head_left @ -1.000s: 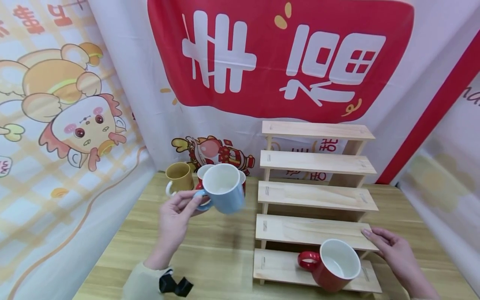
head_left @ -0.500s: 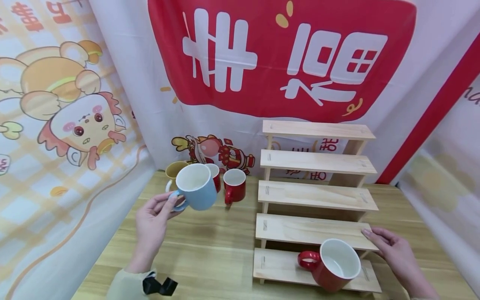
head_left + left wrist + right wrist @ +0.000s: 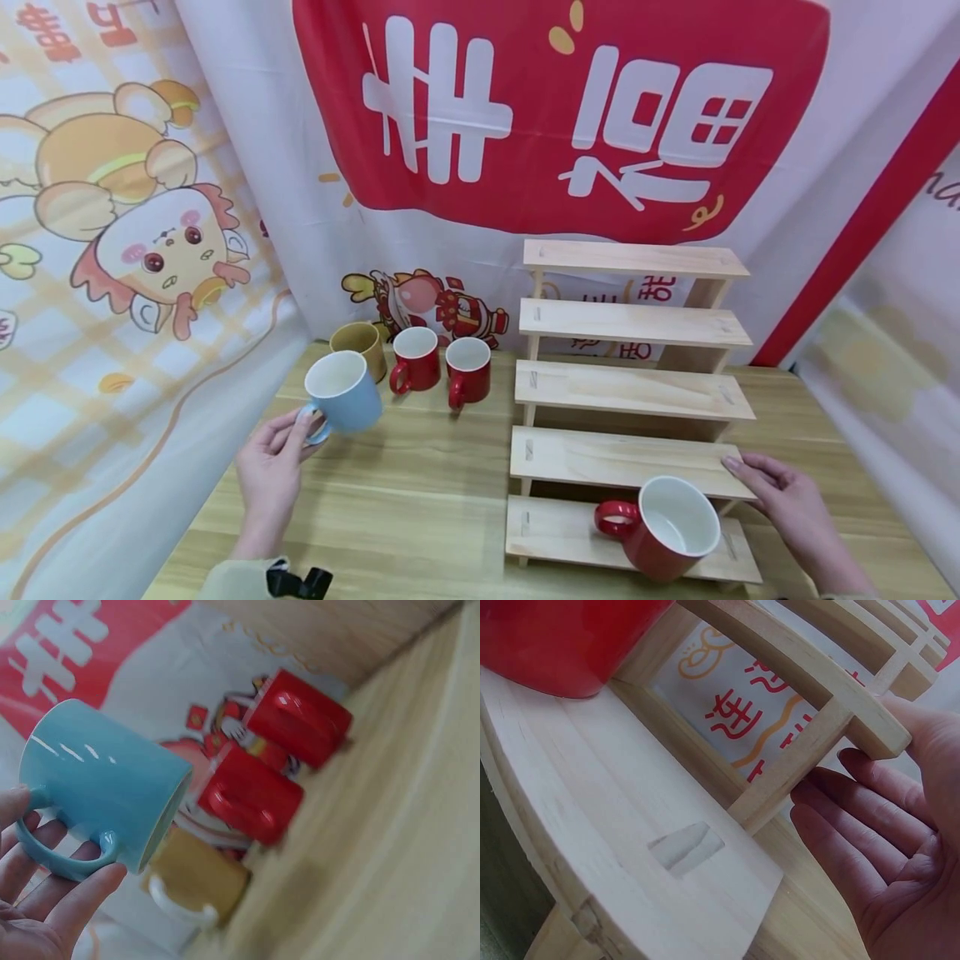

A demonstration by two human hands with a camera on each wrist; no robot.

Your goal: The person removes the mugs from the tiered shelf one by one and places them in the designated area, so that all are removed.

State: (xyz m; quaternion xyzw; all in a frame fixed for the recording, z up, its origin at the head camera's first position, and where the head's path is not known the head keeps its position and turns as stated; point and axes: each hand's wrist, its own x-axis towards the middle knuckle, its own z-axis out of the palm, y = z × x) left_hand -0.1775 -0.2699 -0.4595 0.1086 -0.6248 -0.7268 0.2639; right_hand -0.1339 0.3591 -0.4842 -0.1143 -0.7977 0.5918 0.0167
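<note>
My left hand (image 3: 270, 471) holds a light blue mug (image 3: 356, 404) by its handle, above the table's left side. In the left wrist view, thumb and fingers pinch the handle of this blue mug (image 3: 112, 776). My right hand (image 3: 787, 500) grips the right end of the second-lowest board of a stepped wooden rack (image 3: 592, 458), thumb on top. From the right wrist, the fingers (image 3: 862, 832) reach under that board's end. A larger red mug (image 3: 660, 550), white inside, stands on the lowest step with its handle pointing left.
Along the back of the table (image 3: 405, 508) stand a mustard-yellow mug (image 3: 372, 354) and two red mugs, one in the middle (image 3: 423, 372) and one nearer the rack (image 3: 474, 385). Printed cloth (image 3: 322, 250) hangs behind and at both sides. The rack's higher boards rise toward the back.
My left hand has carried the blue mug leftward and slightly toward me, uncovering the two red mugs behind. The right hand, rack and large red mug stay where they were.
</note>
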